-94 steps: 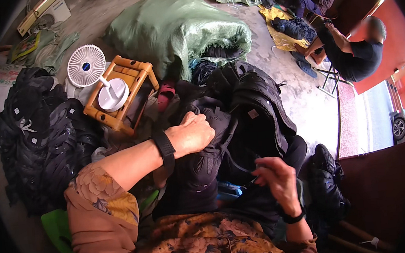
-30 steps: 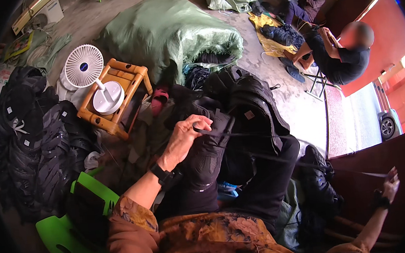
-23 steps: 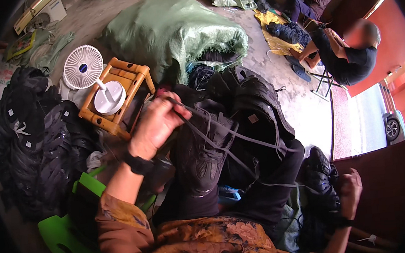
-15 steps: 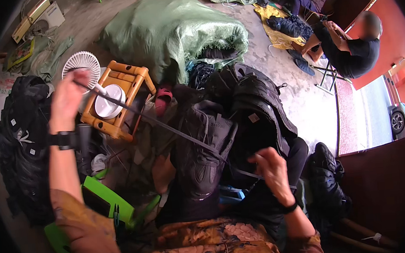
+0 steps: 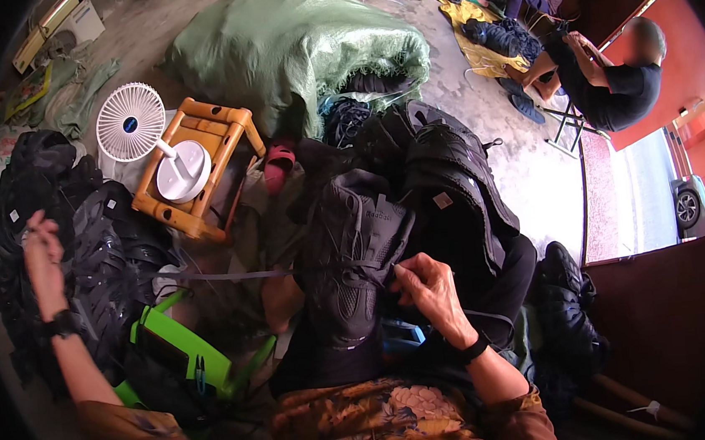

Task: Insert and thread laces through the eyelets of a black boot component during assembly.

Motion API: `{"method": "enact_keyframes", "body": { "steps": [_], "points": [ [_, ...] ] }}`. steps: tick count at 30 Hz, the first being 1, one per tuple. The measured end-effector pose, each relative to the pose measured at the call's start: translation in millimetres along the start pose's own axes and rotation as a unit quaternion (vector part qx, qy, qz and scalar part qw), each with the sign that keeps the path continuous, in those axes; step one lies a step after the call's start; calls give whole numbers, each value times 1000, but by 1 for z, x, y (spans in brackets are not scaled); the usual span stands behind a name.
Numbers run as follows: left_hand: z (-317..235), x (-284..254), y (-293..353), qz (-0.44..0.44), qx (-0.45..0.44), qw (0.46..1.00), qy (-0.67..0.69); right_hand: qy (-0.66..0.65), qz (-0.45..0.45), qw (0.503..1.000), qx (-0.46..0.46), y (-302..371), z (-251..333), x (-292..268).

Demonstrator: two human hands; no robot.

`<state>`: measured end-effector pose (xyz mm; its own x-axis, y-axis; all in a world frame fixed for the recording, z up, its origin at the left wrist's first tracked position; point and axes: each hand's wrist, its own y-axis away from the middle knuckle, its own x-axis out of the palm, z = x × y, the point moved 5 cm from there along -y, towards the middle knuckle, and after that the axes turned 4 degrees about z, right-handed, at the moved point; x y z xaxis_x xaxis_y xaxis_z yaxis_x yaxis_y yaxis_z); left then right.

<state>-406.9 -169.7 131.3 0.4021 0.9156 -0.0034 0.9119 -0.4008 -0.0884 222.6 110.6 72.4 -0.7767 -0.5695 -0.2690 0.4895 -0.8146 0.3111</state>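
Observation:
A dark grey mesh shoe lies over my lap, toe toward me. A flat dark shoelace stretches left from its front in a nearly level line. My right hand is closed in a pinch at the shoe's right side, with a bit of lace at the fingertips. My left hand is held out far left, over a heap of black shoes. Its fingers are partly curled and blurred, and the lace is lost to sight before reaching them. More dark shoes are piled against the lap shoe's right.
A white fan stands on a bamboo stool. Ahead bulges a large green sack. Small scissors rest by a bright green plastic piece. Two people sit at the far right, one near the open doorway.
My left hand has swung left and down, away from the fan. The lace has gone from a steep slant to nearly level. My right hand has moved left against the shoe.

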Motion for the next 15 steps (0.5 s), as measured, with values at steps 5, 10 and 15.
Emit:
{"method": "enact_keyframes", "body": {
  "steps": [5, 10, 15],
  "points": [
    [10, 206, 178, 289, -62, 946, -137, -33, 7, 999, 31, -3, 6, 8],
    [16, 326, 272, 449, 83, 889, -38, 367, -74, 907, -193, 1, 37, 17],
    [8, 364, 292, 398, 206, 880, -158, 270, -23, 948, -165, -10, 34, 12]
  ]
}}
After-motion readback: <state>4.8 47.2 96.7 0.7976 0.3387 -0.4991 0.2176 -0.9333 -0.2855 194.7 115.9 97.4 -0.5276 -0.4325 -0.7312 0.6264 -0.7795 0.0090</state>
